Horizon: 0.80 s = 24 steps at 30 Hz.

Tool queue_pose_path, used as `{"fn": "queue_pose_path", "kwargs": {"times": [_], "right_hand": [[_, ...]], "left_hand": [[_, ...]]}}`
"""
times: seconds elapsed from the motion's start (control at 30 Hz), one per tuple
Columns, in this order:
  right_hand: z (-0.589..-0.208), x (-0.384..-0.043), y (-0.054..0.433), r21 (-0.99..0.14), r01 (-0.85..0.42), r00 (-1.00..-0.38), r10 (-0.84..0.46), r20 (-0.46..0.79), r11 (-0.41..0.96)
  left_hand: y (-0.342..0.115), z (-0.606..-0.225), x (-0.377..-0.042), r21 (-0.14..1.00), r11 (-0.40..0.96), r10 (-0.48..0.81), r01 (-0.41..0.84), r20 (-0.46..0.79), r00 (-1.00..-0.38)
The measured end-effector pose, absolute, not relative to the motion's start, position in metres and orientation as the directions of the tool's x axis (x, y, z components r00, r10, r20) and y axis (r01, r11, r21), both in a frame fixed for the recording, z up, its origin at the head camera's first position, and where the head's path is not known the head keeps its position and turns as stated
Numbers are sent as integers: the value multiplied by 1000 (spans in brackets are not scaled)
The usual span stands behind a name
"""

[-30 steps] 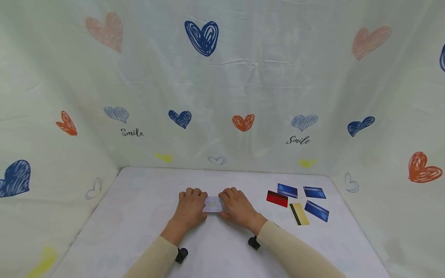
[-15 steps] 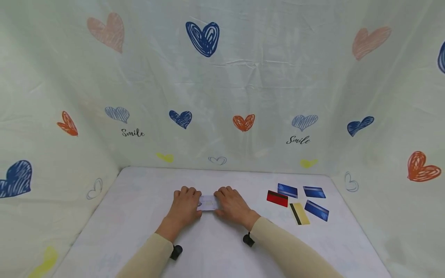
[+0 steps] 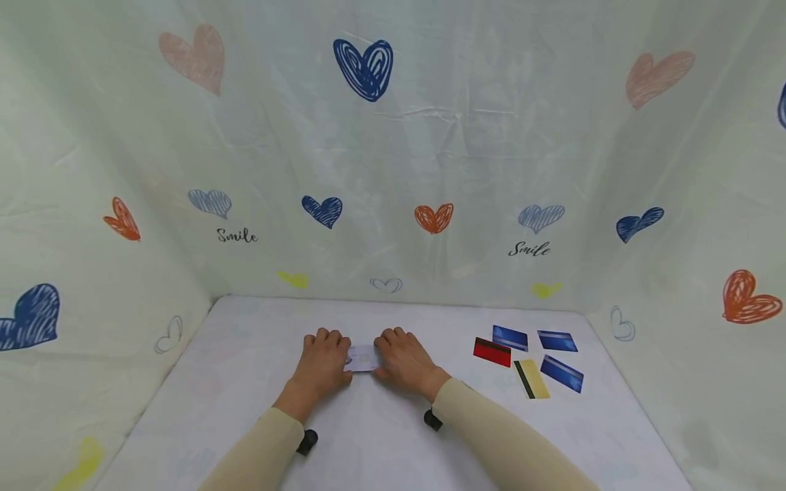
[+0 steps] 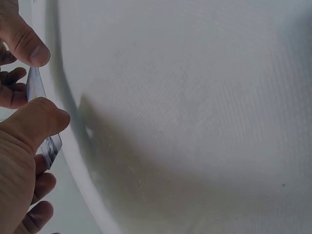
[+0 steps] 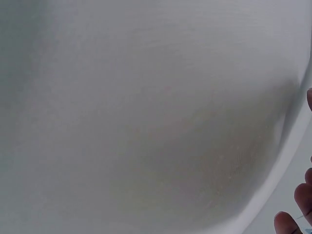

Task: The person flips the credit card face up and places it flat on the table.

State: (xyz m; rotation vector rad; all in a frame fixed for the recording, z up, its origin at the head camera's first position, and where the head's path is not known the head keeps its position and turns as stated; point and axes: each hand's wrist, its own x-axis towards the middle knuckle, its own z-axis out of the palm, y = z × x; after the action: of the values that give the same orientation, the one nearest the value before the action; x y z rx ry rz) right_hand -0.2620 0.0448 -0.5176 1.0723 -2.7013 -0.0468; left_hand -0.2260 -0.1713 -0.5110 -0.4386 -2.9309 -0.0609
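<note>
A pale white-and-lilac card (image 3: 362, 359) spans the gap between the two hands near the middle of the table. My left hand (image 3: 320, 365) pinches its left end, and my right hand (image 3: 405, 363) grips the right end. In the left wrist view the card (image 4: 35, 84) appears nearly edge-on, with a thumb from each hand on its near face and fingers behind. Its ends are hidden by the hands. Only a few fingertips of the right hand (image 5: 303, 199) enter the right wrist view, at the right edge.
To the right on the white table (image 3: 245, 382) lie a red card (image 3: 492, 352), a gold card with a dark stripe (image 3: 533, 379) and three blue cards, one of them (image 3: 562, 374) nearest the right edge. A heart-printed curtain (image 3: 381, 157) stands behind the table.
Both hands have shifted a little to the left together, with the card still between them. The cards on the right lie as before.
</note>
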Motion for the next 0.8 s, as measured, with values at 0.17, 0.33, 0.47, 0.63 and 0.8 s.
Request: {"fn": "queue_pose_path", "kwargs": {"times": [0.17,0.33,0.47,0.63,0.8], "right_hand": [[-518,-263,40,118,-662,-718,-671,186,740],[-520,-263,37,129,-657,-724,-669,170,743],[-523,-264,36,133,-650,-731,-663,159,748],[-524,-264,34,127,-648,-737,-660,148,751],[-525,-265,33,134,-649,-734,-663,149,749]], "left_hand": [[-173,-511,-228,3,958,281,285,164,-946],[-173,-510,-228,10,961,273,277,132,-953],[-173,-511,-229,18,961,272,276,125,-954],[-174,-513,-230,11,962,269,272,114,-956],[-174,-513,-230,14,964,264,267,103,-959]]}}
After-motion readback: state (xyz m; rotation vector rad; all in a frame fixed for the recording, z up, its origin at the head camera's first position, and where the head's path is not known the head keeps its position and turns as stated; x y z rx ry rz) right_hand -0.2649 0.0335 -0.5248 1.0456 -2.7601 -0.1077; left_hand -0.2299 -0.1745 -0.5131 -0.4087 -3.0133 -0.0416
